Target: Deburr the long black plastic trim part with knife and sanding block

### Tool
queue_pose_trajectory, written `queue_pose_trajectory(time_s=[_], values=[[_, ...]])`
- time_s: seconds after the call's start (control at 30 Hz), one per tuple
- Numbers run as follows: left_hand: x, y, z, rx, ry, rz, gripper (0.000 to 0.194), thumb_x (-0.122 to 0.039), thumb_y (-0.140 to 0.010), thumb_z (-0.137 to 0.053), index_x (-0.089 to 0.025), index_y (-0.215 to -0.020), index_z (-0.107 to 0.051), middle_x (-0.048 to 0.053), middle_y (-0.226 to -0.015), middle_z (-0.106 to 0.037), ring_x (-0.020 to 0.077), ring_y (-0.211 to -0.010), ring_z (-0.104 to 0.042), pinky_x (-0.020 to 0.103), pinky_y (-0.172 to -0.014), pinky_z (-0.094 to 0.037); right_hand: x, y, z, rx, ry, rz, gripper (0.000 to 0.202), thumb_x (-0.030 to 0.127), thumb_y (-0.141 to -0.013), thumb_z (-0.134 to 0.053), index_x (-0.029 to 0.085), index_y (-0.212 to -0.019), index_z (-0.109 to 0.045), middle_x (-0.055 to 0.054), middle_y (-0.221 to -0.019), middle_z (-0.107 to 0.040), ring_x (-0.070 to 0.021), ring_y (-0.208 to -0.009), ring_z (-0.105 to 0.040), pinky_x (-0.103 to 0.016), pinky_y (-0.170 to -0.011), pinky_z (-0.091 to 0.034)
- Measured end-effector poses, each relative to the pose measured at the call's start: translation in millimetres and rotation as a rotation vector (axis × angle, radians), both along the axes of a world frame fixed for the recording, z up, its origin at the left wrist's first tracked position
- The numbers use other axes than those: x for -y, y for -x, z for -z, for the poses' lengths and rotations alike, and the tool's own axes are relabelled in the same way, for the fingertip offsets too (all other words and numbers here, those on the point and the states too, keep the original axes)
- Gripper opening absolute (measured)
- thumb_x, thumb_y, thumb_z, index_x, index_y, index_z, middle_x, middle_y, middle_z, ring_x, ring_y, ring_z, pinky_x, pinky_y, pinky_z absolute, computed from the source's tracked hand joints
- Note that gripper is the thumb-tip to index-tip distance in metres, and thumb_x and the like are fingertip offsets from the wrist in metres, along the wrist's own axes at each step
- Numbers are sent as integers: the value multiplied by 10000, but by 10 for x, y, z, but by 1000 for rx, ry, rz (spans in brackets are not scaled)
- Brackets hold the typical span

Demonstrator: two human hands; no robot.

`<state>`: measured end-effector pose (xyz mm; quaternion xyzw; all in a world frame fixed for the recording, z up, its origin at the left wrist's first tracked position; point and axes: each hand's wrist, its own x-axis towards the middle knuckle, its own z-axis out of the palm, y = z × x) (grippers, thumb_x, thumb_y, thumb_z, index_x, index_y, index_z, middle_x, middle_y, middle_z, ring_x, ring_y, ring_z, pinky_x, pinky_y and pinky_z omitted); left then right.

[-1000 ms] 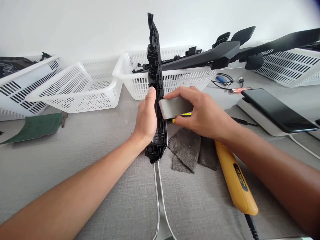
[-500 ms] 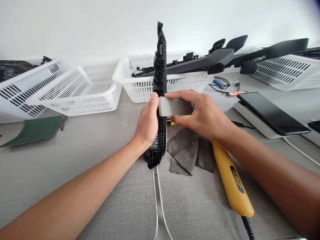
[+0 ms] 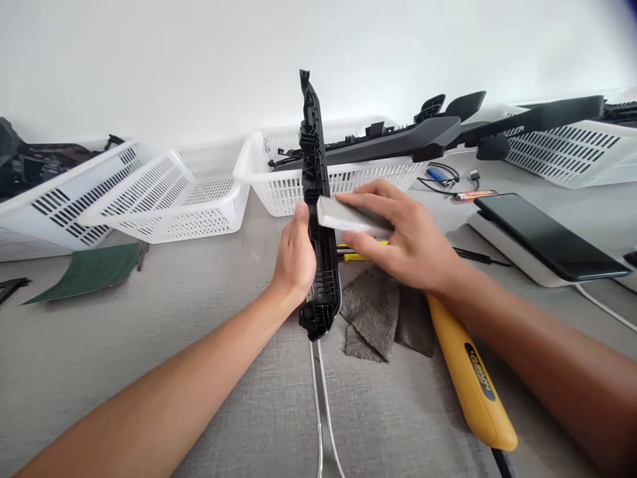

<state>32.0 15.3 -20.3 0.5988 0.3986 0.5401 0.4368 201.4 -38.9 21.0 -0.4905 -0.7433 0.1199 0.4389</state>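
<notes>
My left hand (image 3: pixel 294 260) grips a long black plastic part (image 3: pixel 315 172) from its left side, the thumb pointing up along it. The part stands nearly upright, its top leaning a little left and its ribbed side showing. In my right hand (image 3: pixel 398 232) is a light grey block (image 3: pixel 351 219), pinched between thumb and fingers, its left end against or very near the part's right edge. Below the part runs a metal strip (image 3: pixel 322 411) with bright edges. Grey cloths (image 3: pixel 373 312) lie under my right hand.
White baskets (image 3: pixel 164 224) line the back, some with black parts (image 3: pixel 393 139). At right are a yellow corded tool (image 3: pixel 470 378), a phone (image 3: pixel 552 236) on a white box, and a cable (image 3: pixel 438 174). A green sheet (image 3: pixel 94 269) lies left.
The black part's top has tilted left. The grey block has turned in my right hand, so its right end now sits lower. The whole view has shifted slightly.
</notes>
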Motion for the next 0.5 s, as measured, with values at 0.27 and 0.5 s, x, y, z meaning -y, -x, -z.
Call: queue_pose_trajectory(time_s=[0.27,0.5], values=[[18,8,-32,54,70,81,603,-752,-977,-482,-248,-646,-469,-3,-648,-548,181,-697,-568,308,-635,-489,-2,8,37,-422,700,-250,382,541,-885,-732,238,-673,-635,0,-563,-681,-129,-375,-516,-280,-391,-330],[118,2,-106,20,60,192,617,-749,-985,-470,-249,-622,-463,6,-629,-558,174,-655,-568,312,-590,-484,-23,-7,46,-500,704,-212,387,519,-804,-823,229,-640,-626,16,-499,-636,-103,-329,-462,-249,-331,-294]])
